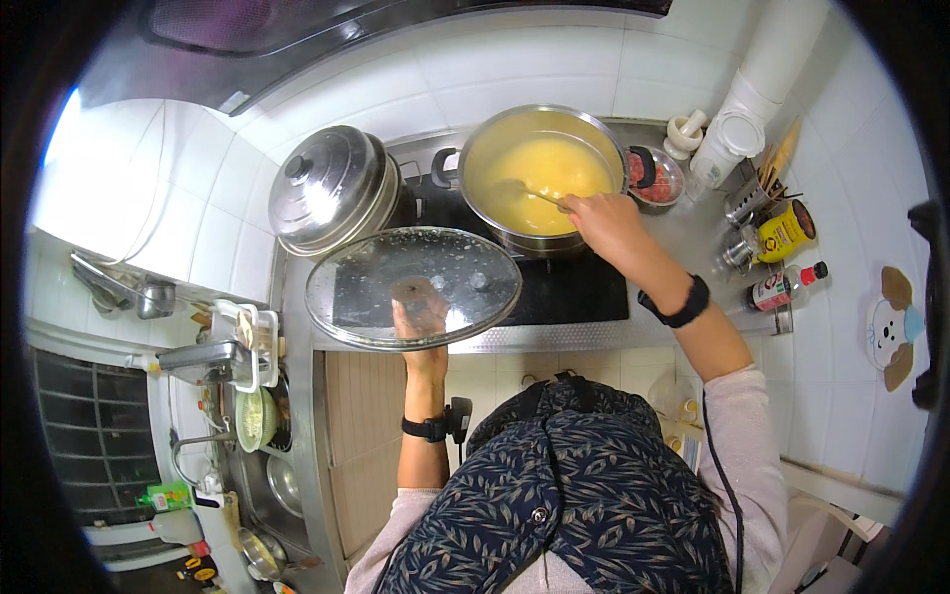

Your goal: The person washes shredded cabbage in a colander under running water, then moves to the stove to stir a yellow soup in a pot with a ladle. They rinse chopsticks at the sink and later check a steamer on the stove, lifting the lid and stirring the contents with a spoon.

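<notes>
My left hand (419, 315) holds a glass pot lid (356, 286) by its knob from beneath, so the hand shows through the glass. Droplets cover the lid, which is held in front of the stove. My right hand (605, 223) grips the handle of a metal ladle or spoon (544, 197) whose head dips into yellow liquid (571, 167). That liquid fills part of a large two-handled steel pot (545, 241) on the black stove. Behind the pot's right handle stands a bowl of red chopped food, perhaps meat (657, 183).
A lidded steel steamer pot (326, 185) stands left of the large pot. To the right are a mortar with pestle (683, 136), a utensil holder (744, 202), a yellow container (783, 232) and a sauce bottle (779, 288). The sink (256, 475) and a green colander (256, 418) lie at left.
</notes>
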{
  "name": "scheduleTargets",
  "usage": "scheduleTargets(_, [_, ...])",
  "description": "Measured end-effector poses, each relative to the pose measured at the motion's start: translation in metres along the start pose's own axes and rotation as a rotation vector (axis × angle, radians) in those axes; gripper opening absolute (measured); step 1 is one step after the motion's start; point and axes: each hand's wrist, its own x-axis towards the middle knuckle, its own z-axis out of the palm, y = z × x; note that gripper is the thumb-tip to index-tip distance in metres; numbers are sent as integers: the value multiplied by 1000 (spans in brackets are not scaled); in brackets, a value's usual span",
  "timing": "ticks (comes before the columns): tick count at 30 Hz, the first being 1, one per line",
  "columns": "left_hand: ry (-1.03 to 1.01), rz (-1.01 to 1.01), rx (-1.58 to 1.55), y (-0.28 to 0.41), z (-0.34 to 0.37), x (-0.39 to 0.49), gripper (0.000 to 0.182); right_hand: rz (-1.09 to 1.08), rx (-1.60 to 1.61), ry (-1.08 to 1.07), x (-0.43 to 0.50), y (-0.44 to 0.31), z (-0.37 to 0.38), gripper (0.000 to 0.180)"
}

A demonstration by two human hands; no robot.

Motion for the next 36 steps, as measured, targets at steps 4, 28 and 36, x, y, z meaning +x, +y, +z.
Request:
scheduleTargets(4, [10,36,64,-2,6,0,42,169,-106,29,13,13,31,13])
scheduleTargets(28, [-46,-23,1,-4,5,-2,39,91,-74,-4,16,12,28,14])
scheduleTargets(36, [23,-13,32,-6,10,-6,44,182,-282,-160,-3,41,-18,12])
